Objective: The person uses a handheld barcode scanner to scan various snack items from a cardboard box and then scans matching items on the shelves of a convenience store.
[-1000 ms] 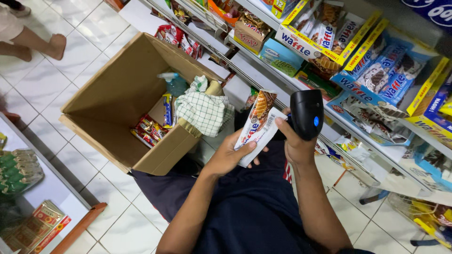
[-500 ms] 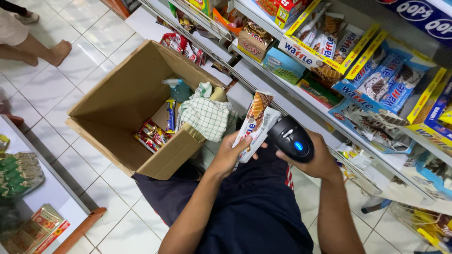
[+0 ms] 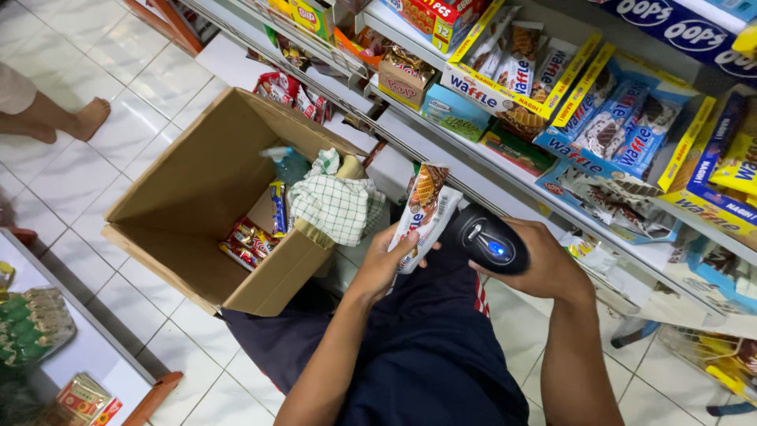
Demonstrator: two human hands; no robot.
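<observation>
My left hand [image 3: 384, 260] grips a white and brown wafer snack packet [image 3: 423, 207], held upright in front of me. My right hand [image 3: 544, 264] holds a black handheld scanner [image 3: 487, 241] with a small blue light, its head close beside the packet's right edge. Both hands hover over my lap, covered in dark blue cloth, in front of a low shop shelf.
An open cardboard box [image 3: 189, 185] stands on the white tiled floor to my left, holding snack packets [image 3: 248, 241] and a green checked cloth [image 3: 335, 207]. Shelves [image 3: 552, 150] of boxed wafer packets run along the right. Another person's bare foot [image 3: 83, 118] is at far left.
My right hand has lowered the scanner and tipped it toward the packet. The packet stays in my left hand, moved slightly down.
</observation>
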